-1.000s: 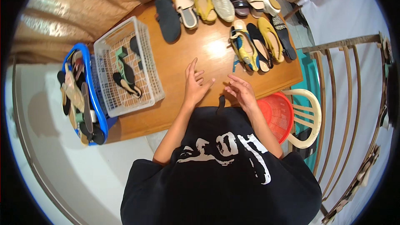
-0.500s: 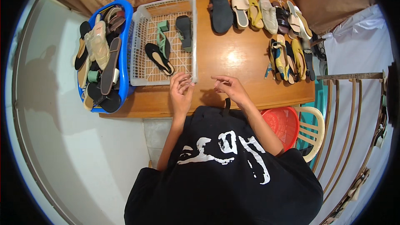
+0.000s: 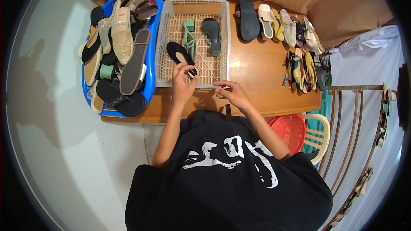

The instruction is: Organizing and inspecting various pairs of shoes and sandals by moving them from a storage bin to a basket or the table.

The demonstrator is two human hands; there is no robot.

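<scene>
My left hand (image 3: 183, 86) is at the near rim of the white plastic crate (image 3: 161, 66), fingers curved and apart. Its fingertips overlap the near end of a black flat shoe (image 3: 177, 52) with a beige insole; whether they touch it I cannot tell. Farther in lie a green strappy sandal (image 3: 189, 40) with a block heel and its look-alike, a dark-soled sandal (image 3: 211, 34) turned sole up. My right hand (image 3: 233, 94) hovers just outside the crate's near right corner, fingers loosely bent and apart, holding nothing.
At the left, a blue tub (image 3: 150, 77) is heaped with assorted shoes and sandals. Two rows of footwear, including a black slide (image 3: 248, 20) and a yellow shoe (image 3: 310, 69), line the right of the wooden table (image 3: 257, 70). A red basket (image 3: 287, 132) on a cream chair (image 3: 322, 139) stands below.
The view has shifted, so the crate and tub appear farther right. My left hand now reaches over the crate's near rim to the black flat shoe. My right hand is closer to the crate.
</scene>
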